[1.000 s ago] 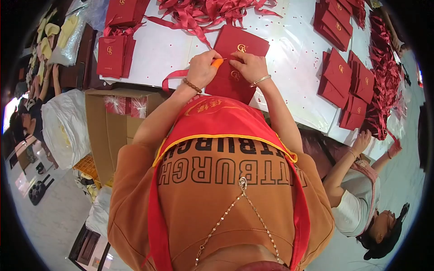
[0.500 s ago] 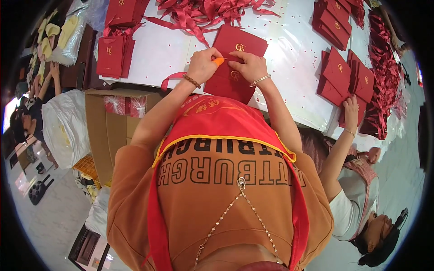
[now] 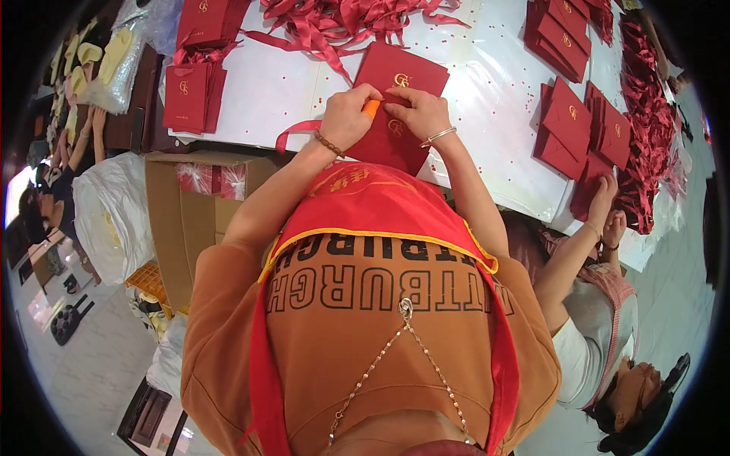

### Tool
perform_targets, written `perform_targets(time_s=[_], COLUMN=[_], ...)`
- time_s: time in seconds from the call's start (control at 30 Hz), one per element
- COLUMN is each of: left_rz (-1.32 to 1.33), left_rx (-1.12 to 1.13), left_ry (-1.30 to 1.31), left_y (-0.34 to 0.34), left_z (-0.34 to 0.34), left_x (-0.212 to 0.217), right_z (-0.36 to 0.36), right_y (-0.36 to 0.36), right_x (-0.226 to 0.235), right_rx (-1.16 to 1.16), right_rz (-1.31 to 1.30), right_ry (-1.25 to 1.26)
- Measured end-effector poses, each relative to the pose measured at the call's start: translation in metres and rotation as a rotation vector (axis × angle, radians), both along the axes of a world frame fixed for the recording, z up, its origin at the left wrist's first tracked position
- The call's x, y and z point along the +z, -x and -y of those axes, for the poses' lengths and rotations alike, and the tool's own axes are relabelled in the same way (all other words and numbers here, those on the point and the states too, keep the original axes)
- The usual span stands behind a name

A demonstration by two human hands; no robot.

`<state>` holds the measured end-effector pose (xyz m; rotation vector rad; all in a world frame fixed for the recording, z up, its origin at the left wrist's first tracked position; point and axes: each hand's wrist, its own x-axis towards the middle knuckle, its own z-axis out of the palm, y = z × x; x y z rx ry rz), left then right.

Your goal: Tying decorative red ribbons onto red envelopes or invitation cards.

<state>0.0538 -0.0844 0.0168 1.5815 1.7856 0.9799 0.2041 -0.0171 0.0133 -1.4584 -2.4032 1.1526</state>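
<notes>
white table (image 3: pixel 289 83) fills the upper frame. loose red ribbons (image 3: pixel 342 23) heaped at top centre; flat red paper bags (image 3: pixel 566 121) stacked upper right, more at upper left, so judged mid-batch with many left. open cardboard box (image 3: pixel 182 220) at centre left. red paper bag (image 3: pixel 391 106) lies at the table's near edge, upper centre, under both hands. left hand (image 3: pixel 344 118) closed, pinching a small orange tool (image 3: pixel 370 108); right hand (image 3: pixel 418 112) fingers bent, pressing the bag. red ribbon (image 3: pixel 293 129) loops off its left side, apparently not yet fully fitted.

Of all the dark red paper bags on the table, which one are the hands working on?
The red bag at the near table edge, directly under both hands; the other bags lie in untouched stacks at the left and right.
</notes>
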Motion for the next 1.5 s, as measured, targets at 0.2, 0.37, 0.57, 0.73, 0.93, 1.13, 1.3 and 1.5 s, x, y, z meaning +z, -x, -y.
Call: perform_targets(time_s=[0.2, 0.37, 0.57, 0.73, 0.93, 1.13, 1.3, 1.5], left_rz=[-0.117, -0.341, -0.518, -0.597, 0.353, 0.144, 0.046, -0.259], left_rx=[-0.028, -0.122, -0.176, -0.210, -0.145, -0.320, -0.689, -0.707], left_ry=[-0.080, -0.146, -0.073, -0.027, 0.430, 0.317, 0.510, 0.401], left_y=[-0.002, -0.007, -0.008, -0.015, 0.017, 0.049, 0.050, 0.039], left_z=[0.000, -0.008, -0.011, -0.015, -0.030, -0.071, -0.086, -0.086], left_x=[-0.003, -0.001, 0.003, 0.012, 0.003, 0.022, 0.016, 0.012], right_z=[0.001, 0.005, 0.004, 0.007, 0.008, 0.013, 0.011, 0.001], right_y=[0.002, 0.002, 0.005, 0.004, -0.001, -0.004, -0.008, -0.010], right_x=[-0.001, 0.001, 0.003, 0.001, -0.011, -0.008, -0.016, -0.027], right_rx=[0.019, 0.020, -0.028, -0.034, -0.106, -0.037, -0.087, -0.161], right_rz=[0.010, -0.013, -0.008, -0.042, -0.277, -0.324, -0.370, -0.449], right_ry=[-0.007, -0.082, -0.020, -0.067, -0.009, -0.227, -0.064, 0.074])
